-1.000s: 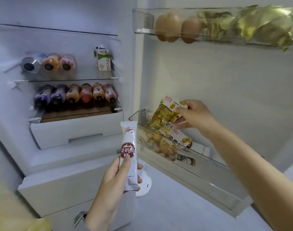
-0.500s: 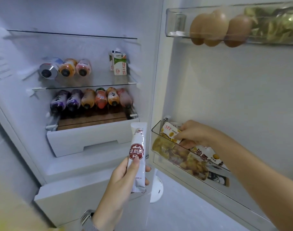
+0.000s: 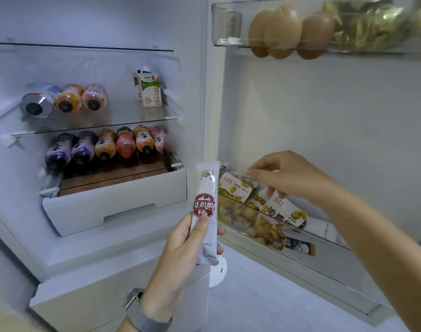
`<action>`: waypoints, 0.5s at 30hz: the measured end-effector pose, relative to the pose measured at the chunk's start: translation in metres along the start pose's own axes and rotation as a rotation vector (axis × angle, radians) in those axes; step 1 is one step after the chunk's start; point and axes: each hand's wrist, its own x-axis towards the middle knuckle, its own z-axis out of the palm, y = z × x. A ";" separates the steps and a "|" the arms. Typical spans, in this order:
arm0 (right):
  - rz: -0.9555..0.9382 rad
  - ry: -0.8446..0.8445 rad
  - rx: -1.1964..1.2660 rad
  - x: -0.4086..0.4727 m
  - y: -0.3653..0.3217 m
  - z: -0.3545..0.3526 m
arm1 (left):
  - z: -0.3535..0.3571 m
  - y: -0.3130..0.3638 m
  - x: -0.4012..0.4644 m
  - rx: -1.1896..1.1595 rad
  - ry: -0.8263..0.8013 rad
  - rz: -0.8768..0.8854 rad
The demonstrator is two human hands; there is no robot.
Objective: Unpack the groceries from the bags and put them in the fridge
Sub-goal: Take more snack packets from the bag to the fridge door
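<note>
Left hand [image 3: 180, 238] grips a white milk-powder stick sachet [image 3: 204, 212] upright, thumb on the front, low on the pack; not yet stowed. Just right of it is the lower door bin [image 3: 300, 238].

Right hand [image 3: 288, 178] reaches over that bin, fingers curled down among the snack packets [image 3: 233, 190]. Fingertips touch the top edge of a white-and-yellow pack [image 3: 283, 209]; pinching it or just nudging it, cannot tell. The packs lie tilted and overlapping inside the bin.

Above the right hand, the upper door bin [image 3: 226, 41] holds brown eggs [image 3: 283, 32] and a bag of leafy greens [image 3: 367, 27].

Left of the left hand, in the fridge body: a row of bottles [image 3: 106, 147] lying on the lower glass shelf, more bottles [image 3: 68, 100] and milk cartons [image 3: 150, 89] on the shelf above, and the white drawer [image 3: 113, 202] below, pulled partly out.

Judgement: well along, with shelves and door bins already stocked. Left to do: place the sachet, probably in the lower door bin. The bags are out of view, so what remains is unknown.
</note>
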 end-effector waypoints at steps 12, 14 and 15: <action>0.038 -0.033 0.242 -0.097 0.016 -0.021 | 0.090 0.010 -0.002 0.039 -0.354 0.184; 0.052 -0.036 0.423 -0.106 0.024 -0.025 | 0.105 0.011 -0.005 0.042 -0.391 0.210; 0.063 -0.013 0.513 -0.110 0.028 -0.027 | 0.111 0.011 -0.007 0.046 -0.409 0.222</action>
